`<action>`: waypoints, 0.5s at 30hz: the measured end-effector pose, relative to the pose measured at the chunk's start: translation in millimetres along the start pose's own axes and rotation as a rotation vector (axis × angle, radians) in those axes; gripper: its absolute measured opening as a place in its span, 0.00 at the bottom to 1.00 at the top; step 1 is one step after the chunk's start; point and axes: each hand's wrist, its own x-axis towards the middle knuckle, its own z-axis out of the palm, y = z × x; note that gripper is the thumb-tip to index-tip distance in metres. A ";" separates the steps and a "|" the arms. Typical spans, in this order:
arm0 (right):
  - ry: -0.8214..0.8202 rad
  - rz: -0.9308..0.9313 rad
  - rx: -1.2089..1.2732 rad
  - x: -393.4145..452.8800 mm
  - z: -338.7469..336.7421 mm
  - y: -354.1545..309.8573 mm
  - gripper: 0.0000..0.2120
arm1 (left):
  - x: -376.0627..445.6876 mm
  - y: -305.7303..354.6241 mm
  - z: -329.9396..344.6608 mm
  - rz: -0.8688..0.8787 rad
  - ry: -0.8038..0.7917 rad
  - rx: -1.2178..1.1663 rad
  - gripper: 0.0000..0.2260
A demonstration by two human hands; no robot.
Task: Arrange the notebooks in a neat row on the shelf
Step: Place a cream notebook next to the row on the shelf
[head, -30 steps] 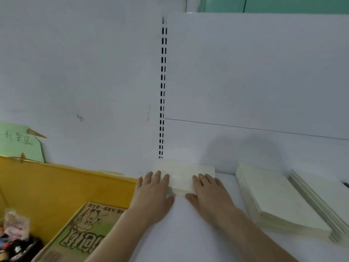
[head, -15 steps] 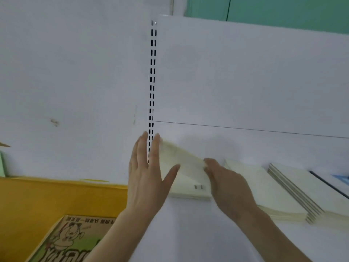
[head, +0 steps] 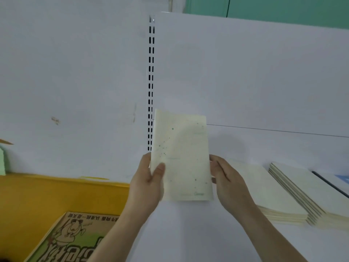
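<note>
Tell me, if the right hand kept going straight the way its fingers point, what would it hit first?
Probably the white back panel of the shelf: the right hand, gripping the upright cream dotted notebook, points up and away. Depth is unclear.

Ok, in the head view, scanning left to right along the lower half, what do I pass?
Yellow bin → cartoon box → left hand → held notebook → right hand → flat notebook stack → second stack.
</note>
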 end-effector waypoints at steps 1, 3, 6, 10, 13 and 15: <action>-0.013 -0.032 -0.123 3.1 3.1 9.1 0.16 | 0.9 -1.4 -4.2 0.002 0.043 0.015 0.07; -0.133 -0.112 -0.486 9.1 12.6 27.6 0.22 | 2.9 -7.7 -14.7 -0.018 0.128 0.028 0.07; -0.458 -0.118 -0.825 16.2 31.6 48.4 0.33 | 4.4 -12.6 -27.4 -0.048 0.214 0.037 0.07; -0.464 -0.255 -1.021 18.5 45.0 46.5 0.19 | 1.6 -15.5 -38.6 -0.052 0.222 0.072 0.09; -0.362 -0.379 -1.056 14.8 36.9 34.0 0.13 | 1.9 -16.4 -45.8 -0.049 0.234 0.101 0.09; -0.281 -0.385 -1.069 16.2 26.9 23.0 0.16 | 3.4 -15.1 -49.9 -0.040 0.248 0.113 0.10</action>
